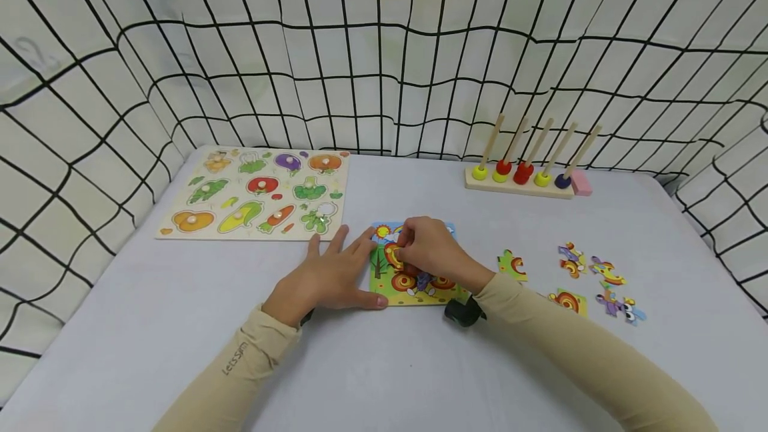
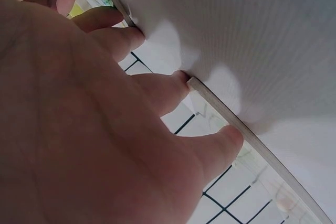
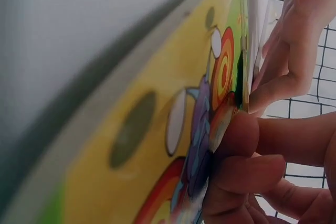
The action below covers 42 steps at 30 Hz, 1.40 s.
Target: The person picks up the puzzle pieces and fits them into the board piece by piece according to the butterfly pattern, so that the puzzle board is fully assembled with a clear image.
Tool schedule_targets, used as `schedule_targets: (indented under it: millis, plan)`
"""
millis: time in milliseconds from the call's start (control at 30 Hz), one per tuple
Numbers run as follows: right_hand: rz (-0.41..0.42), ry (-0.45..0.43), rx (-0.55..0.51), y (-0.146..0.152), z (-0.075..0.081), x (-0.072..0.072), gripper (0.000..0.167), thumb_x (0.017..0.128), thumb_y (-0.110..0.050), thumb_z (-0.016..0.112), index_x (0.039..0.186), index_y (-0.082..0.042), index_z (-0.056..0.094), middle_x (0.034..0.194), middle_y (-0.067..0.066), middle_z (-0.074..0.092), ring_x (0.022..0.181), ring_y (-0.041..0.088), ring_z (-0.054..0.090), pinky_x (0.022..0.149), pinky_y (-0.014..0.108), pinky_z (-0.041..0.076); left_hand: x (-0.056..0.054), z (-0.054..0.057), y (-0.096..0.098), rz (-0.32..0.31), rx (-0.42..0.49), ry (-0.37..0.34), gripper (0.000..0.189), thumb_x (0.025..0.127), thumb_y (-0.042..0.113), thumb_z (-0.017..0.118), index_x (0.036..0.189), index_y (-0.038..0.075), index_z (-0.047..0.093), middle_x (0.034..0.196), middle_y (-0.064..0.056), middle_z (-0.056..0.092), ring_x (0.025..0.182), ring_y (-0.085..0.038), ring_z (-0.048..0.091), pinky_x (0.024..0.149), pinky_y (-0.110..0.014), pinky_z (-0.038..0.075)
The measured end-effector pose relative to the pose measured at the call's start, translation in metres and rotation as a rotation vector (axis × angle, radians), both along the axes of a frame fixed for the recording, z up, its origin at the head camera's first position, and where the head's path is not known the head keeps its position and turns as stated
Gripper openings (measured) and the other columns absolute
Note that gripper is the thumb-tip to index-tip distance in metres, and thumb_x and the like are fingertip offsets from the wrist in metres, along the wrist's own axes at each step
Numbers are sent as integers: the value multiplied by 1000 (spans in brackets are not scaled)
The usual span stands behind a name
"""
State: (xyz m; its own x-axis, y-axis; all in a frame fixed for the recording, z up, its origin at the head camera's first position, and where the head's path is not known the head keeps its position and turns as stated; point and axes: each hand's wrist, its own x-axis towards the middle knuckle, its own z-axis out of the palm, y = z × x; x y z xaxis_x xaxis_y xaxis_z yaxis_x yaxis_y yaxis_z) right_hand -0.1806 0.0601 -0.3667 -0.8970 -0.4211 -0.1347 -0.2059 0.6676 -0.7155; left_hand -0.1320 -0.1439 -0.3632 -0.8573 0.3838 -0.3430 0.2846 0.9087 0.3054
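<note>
A jigsaw puzzle board (image 1: pixel 414 297) with a bright cartoon picture lies on the table before me. My right hand (image 1: pixel 435 249) is over it, thumb and fingers pinching a puzzle piece (image 1: pixel 393 255) with an orange swirl. In the right wrist view those fingers (image 3: pixel 239 135) are close against the board's surface; the hand hides part of the picture. Spread along the left side, my left hand (image 1: pixel 336 279) has its thumb at the board's lower left corner and its index finger by the left edge. Its other fingertips reach the near edge of the vegetable peg board (image 1: pixel 240 175), as the left wrist view shows.
Several loose puzzle pieces lie to the right, among them a green piece (image 1: pixel 510 264) and a swirl piece (image 1: pixel 569 300). A wooden bead counter (image 1: pixel 519 185) with upright rods stands at the back right beside a pink block (image 1: pixel 581 183). Black netting (image 1: pixel 378 52) encloses the table.
</note>
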Motion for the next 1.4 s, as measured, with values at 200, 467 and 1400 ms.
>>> schedule_targets:
  millis: [200, 467, 1400]
  plan:
    - [1, -18, 11, 0, 0, -3, 14, 96, -8, 79, 93, -3, 67, 78, 5, 69, 59, 14, 62, 55, 23, 51, 0, 0, 0, -2, -4, 7, 115, 91, 66, 77, 171, 6, 20, 178, -11, 20, 162, -47, 6, 120, -79, 0]
    - [-28, -113, -58, 1, 1, -2, 13, 98, -5, 77, 92, -1, 65, 65, 7, 67, 48, 13, 58, 48, 21, 48, 1, 1, 0, -4, -5, 12, 114, 91, 66, 77, 171, 6, 21, 178, -11, 19, 162, -47, 6, 120, -79, 1]
    - [63, 53, 20, 2, 3, -7, 13, 101, -14, 73, 102, -2, 68, 91, 7, 67, 66, 15, 62, 62, 26, 52, 1, 2, -2, -11, -11, 9, 114, 92, 65, 76, 171, 6, 20, 179, -8, 15, 162, -46, 5, 120, -78, 1]
